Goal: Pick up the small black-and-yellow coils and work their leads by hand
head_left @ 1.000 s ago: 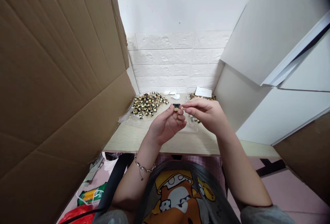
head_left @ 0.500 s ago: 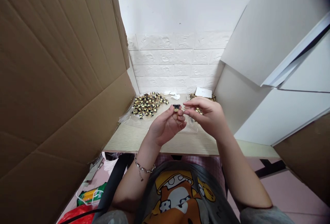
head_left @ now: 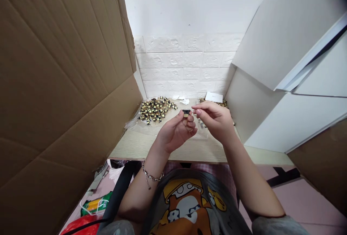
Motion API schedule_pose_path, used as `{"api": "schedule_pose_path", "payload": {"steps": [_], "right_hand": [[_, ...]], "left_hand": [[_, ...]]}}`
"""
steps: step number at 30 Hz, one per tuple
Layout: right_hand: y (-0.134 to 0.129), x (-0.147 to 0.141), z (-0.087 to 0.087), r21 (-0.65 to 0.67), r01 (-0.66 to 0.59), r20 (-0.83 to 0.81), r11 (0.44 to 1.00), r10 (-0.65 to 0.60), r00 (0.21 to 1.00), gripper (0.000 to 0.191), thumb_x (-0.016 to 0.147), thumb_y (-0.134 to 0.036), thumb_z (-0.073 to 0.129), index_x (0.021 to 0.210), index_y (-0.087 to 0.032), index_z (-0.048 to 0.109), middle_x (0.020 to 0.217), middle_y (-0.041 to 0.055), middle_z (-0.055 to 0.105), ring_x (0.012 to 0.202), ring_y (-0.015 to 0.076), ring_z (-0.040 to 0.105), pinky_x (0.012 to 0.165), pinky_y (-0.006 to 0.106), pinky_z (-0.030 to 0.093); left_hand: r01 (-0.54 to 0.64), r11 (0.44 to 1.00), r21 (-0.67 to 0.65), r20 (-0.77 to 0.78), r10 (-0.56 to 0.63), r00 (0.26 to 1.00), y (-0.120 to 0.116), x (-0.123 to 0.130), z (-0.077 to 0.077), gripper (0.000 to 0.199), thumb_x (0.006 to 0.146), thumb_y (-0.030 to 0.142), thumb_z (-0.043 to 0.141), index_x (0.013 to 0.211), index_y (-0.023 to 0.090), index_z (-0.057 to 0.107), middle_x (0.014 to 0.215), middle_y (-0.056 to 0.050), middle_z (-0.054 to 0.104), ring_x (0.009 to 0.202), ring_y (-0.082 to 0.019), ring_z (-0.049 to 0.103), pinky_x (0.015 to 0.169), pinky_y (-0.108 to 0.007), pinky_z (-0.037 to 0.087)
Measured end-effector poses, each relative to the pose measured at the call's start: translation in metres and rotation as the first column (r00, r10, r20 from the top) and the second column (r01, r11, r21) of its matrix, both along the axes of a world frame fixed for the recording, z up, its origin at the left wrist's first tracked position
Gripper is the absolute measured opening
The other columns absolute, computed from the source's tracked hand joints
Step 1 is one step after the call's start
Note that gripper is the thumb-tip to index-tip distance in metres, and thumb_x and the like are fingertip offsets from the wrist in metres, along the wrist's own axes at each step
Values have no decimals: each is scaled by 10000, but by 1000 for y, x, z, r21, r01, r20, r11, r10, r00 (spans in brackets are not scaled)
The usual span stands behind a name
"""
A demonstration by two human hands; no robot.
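Observation:
Between the thumb and fingers of my left hand [head_left: 177, 130] is a small transformer [head_left: 186, 113], with a black pinned top and a yellow-wrapped body. Thin copper-coloured wires hang from it across my left fingers. Just to its right is my right hand [head_left: 215, 119], thumb and index finger drawn together beside the pins. Whatever that pinch holds, perhaps a wire end, is too small to make out. Behind my left hand lies a heap of similar transformers [head_left: 155, 110]. A second pile [head_left: 225, 103] is partly hidden by my right hand.
A white card [head_left: 214, 97] lies on the right pile, and white paper scraps [head_left: 184, 101] lie near the back wall. Clear plastic sheeting [head_left: 132, 123] covers part of the table [head_left: 151, 148]. A cardboard wall [head_left: 108, 83] stands left, white panels [head_left: 260, 108] right.
My right thumb has moved up towards the index finger, closing the gap between them near the transformer. My left hand has barely moved.

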State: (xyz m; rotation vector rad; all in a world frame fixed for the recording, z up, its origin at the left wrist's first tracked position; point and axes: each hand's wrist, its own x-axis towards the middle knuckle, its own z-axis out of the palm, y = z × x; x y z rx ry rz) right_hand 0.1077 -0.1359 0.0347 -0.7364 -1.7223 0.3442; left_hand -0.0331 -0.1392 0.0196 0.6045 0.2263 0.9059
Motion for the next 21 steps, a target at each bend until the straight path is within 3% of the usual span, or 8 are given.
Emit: {"api": "schedule_pose_path", "payload": {"steps": [9,18,21], "right_hand": [[2,-2,1,-32,7,-40,999,-8,999,91,727,-220,530,752,-181,609,700,4,618,650,94,565,589,232,458],[3,0,1,-121,-78,1,990,79,997,69,733,-184,510,704,-167,571,661,-15,587,627,74,529,572,208,411],[6,3,3,-162,-159,44,974,168,985,71,742,-182,503,712,-166,565,657,-20,579,619,64,514,558,195,396]], "left_hand": [[-14,1000,28,-27,15,1000,-1,1,-1,220,798,315,454,734,138,567,653,4,511,627,-70,490,681,-241,398],[31,999,40,-16,-30,999,-2,0,-3,182,727,307,563,771,131,574,655,10,524,633,-65,491,684,-232,399],[61,997,43,-41,-59,997,-1,-2,-6,198,679,312,615,758,134,579,646,8,529,639,-73,494,692,-239,405]]}}
